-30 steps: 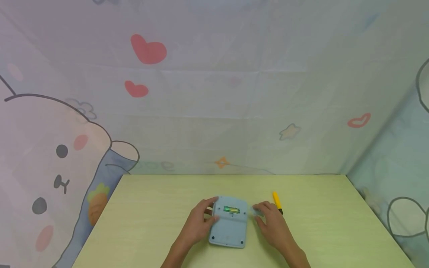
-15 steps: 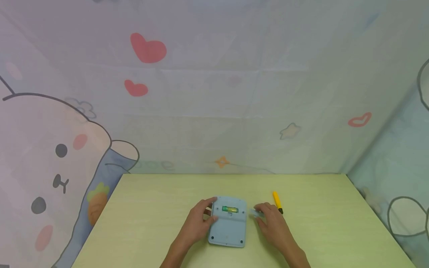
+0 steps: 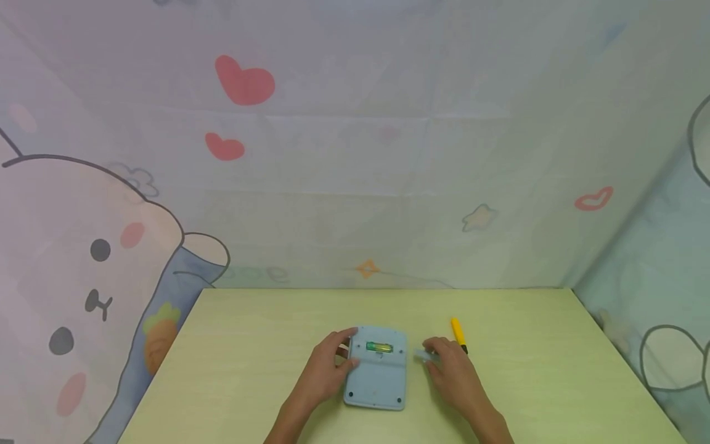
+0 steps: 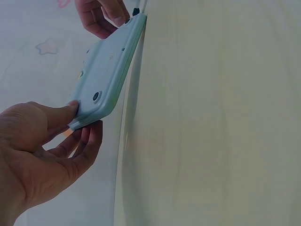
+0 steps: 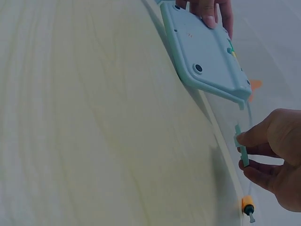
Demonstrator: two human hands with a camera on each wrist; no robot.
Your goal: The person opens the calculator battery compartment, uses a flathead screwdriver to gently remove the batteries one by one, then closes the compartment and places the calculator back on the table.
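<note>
A light blue calculator [image 3: 376, 376] lies back side up, its battery slot uncovered. In the slot sits a green and yellow battery [image 3: 379, 347]. My left hand [image 3: 326, 365] grips the calculator's left edge, thumb on the back face and fingers at the side; the left wrist view shows the thumb [image 4: 63, 114] on top and the fingers below. Just off the right edge, my right hand [image 3: 452, 369] pinches a small light blue battery cover [image 5: 242, 146] between thumb and fingers, apart from the calculator.
A yellow screwdriver [image 3: 457, 331] with a black end and a thin metal tip lies on the table beyond my right hand. The pale wooden table [image 3: 249, 345] ends at a printed cloth backdrop [image 3: 355, 154] behind.
The calculator and my left hand have shifted slightly left. In my right hand the battery cover has turned a little and drawn away from the calculator's edge.
</note>
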